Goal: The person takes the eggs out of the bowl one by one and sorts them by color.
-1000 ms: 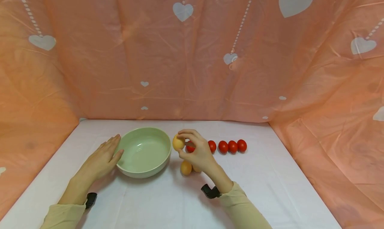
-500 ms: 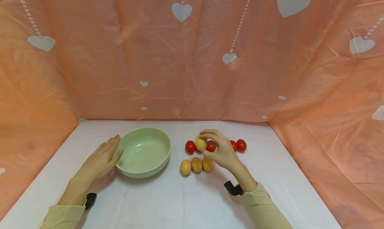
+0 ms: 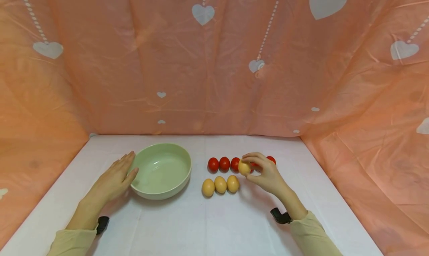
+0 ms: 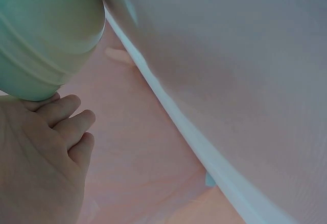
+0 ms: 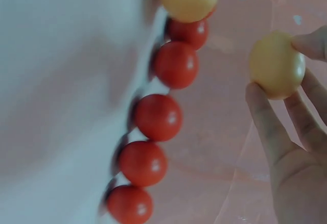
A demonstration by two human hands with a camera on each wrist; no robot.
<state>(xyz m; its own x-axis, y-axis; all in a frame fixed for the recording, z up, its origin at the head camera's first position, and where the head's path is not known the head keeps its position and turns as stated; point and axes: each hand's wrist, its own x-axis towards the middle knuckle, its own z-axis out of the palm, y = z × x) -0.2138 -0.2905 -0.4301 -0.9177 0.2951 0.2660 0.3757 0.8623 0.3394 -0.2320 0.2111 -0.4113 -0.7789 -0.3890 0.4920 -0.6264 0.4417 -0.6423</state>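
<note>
My right hand (image 3: 266, 176) pinches a yellow-brown egg (image 3: 244, 167) between thumb and fingers, in front of a row of red tomatoes (image 3: 224, 164). The hand and egg hide part of that row. In the right wrist view the egg (image 5: 277, 66) sits at the fingertips, off the table. Three more eggs (image 3: 220, 185) lie side by side, nearer than the tomatoes. At the left, my left hand (image 3: 115, 177) rests with straight fingers against the side of a pale green bowl (image 3: 161, 170) with nothing in it. The left wrist view shows its fingers at the bowl's outer wall (image 4: 56, 40).
A white cloth covers the table (image 3: 174, 226). Orange-pink curtain (image 3: 187, 81) with pale hearts closes off the back and both sides. A black wrist camera mount (image 3: 280, 215) sits on the right forearm, another mount (image 3: 102, 224) on the left.
My right hand has carried the egg rightward from beside the bowl, past the left tomatoes, and slightly lower. The three lying eggs are now uncovered. My left hand and the bowl have stayed put.
</note>
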